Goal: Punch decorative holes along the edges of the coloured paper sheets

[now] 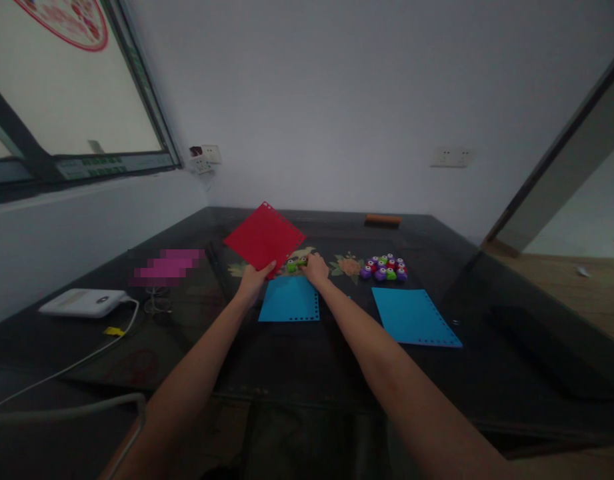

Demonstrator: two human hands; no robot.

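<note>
I'm pinching the thin red square paper sheet (265, 237) by its near corner w/ my left hand (251, 280), thumb on top, fingers closed on it; sheet is lifted off the top and tilting up toward 11 o'clock, a row of small punched holes showing along one edge. My right hand (317, 268) is curling over a small green plastic craft punch (291, 266) just at 9 o'clock of the knuckles; fingers look closed round it, but I can't tell for sure if it's gripped or only touched.

To do this well, I judge I should be keeping the red sheet taut and level, feeding its edge squarely into the punch slot, and pressing straight down so the holes stay in line.

Directly below both hands, at 6 o'clock, a blue square paper sheet w/ punched holes along its near edge (289, 299) is lying flat. At 3 o'clock, a second blue punched sheet (414, 317) is lying apart from it, and beyond that a cluster of purple, red and green punches (385, 267).

All this is resting on a dark glossy table w/ a floral inlay (307, 360). At 9 o'clock a white box w/ cable (83, 302); far edge, an orange block (383, 219). Pale wall w/ sockets (451, 157) behind, window at 10 o'clock.
</note>
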